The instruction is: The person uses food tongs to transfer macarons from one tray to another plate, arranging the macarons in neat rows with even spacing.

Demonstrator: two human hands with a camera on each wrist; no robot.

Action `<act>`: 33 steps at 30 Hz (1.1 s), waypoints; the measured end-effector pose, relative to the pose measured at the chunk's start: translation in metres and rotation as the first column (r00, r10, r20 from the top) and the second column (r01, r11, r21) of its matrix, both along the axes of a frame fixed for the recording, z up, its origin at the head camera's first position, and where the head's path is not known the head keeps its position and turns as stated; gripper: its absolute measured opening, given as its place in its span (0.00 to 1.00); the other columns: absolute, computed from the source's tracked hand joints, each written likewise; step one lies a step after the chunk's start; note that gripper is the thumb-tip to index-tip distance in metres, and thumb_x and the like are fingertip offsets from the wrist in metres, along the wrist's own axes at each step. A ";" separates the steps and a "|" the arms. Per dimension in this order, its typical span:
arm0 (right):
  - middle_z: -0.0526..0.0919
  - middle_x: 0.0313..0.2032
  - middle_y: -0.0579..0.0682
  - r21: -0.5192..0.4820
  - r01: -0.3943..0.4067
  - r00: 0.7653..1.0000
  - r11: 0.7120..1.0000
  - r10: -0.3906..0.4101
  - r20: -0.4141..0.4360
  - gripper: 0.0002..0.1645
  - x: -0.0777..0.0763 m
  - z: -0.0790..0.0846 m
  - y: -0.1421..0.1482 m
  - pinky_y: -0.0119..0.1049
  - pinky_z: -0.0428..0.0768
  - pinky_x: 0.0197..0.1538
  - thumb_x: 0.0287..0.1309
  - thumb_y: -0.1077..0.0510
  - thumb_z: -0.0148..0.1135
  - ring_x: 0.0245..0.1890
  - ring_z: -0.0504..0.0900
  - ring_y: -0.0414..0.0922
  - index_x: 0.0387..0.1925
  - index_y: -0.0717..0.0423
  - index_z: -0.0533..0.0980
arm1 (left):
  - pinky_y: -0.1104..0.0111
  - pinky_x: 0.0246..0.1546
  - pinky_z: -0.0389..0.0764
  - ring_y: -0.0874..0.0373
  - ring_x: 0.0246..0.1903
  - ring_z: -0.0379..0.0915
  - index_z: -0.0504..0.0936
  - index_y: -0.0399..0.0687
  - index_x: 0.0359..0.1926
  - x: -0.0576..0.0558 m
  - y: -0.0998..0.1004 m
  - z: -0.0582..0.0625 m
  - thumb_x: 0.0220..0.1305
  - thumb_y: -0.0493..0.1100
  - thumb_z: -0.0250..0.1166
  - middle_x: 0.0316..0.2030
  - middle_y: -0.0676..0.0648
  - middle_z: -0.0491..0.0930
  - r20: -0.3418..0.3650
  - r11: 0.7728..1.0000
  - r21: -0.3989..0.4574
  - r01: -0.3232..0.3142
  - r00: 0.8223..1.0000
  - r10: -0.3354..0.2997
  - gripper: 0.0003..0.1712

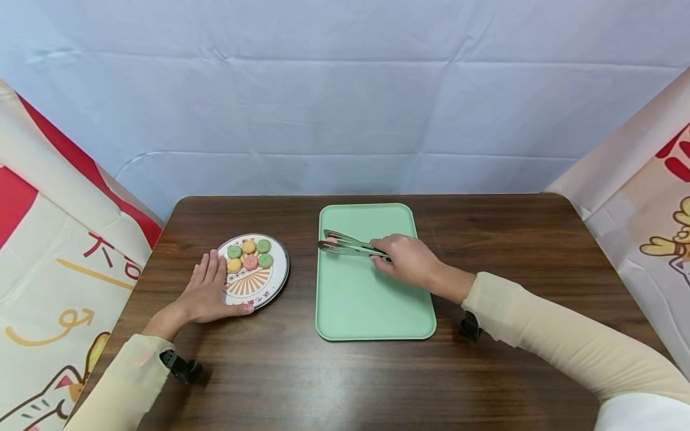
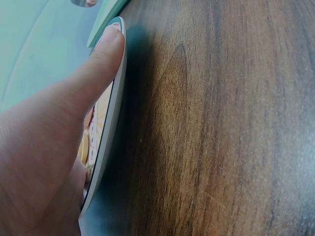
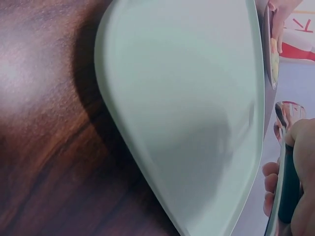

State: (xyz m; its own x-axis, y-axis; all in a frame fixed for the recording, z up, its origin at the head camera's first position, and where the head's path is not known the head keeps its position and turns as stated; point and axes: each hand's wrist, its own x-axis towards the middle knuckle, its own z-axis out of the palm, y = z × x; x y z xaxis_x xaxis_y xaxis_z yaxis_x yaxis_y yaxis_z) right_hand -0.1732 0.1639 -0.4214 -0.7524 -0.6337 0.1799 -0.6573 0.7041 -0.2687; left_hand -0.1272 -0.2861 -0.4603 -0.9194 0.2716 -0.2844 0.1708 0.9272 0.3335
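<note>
My right hand (image 1: pixel 405 261) grips metal tongs (image 1: pixel 353 242) with dark handle grips, over the upper part of a light green tray (image 1: pixel 372 311). A small pink cookie (image 1: pixel 332 240) shows between the tong tips, near the tray's left edge. My left hand (image 1: pixel 207 293) rests at the left rim of a round white plate (image 1: pixel 277 281), fingers straight and thumb spread along the near rim. On the plate sit several round cookies, among them a green cookie (image 1: pixel 263 246), a yellow cookie (image 1: pixel 248 246) and a pink cookie (image 1: pixel 250 262). The left wrist view shows the thumb (image 2: pixel 106 54) lying on the plate's rim.
Plate and tray stand apart on a dark wooden table (image 1: pixel 259 371), the plate left of the tray. A pale cloth (image 1: pixel 345 108) hangs behind the table's far edge. Printed cloths hang at the left and right sides.
</note>
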 end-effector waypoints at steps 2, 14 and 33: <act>0.88 0.47 0.56 0.001 -0.007 1.000 1.000 0.007 -0.004 0.21 0.000 0.000 -0.001 0.48 0.85 0.44 0.69 0.55 0.63 0.47 0.87 0.52 0.58 0.61 0.81 | 0.37 0.72 0.29 0.30 0.75 0.15 0.32 0.21 0.75 0.000 0.000 0.000 0.47 0.84 0.64 0.76 0.25 0.21 0.000 1.000 0.000 0.001 1.000 -0.001 0.86; 0.89 0.44 0.55 -0.019 -0.060 0.998 0.998 0.060 -0.013 0.20 -0.002 -0.002 -0.007 0.46 0.84 0.43 0.70 0.55 0.63 0.44 0.87 0.50 0.57 0.60 0.82 | 0.37 0.72 0.29 0.30 0.75 0.15 0.32 0.21 0.76 -0.001 -0.001 -0.001 0.47 0.84 0.64 0.76 0.26 0.21 0.006 1.000 -0.008 0.004 1.000 -0.004 0.86; 0.88 0.45 0.55 -0.028 -0.114 0.993 0.993 0.114 -0.013 0.19 -0.003 0.000 -0.023 0.46 0.84 0.47 0.71 0.55 0.62 0.45 0.87 0.50 0.57 0.62 0.81 | 0.37 0.72 0.28 0.30 0.75 0.15 0.32 0.21 0.76 -0.002 -0.002 -0.004 0.48 0.83 0.64 0.76 0.26 0.20 0.004 1.000 -0.009 0.004 1.000 -0.004 0.85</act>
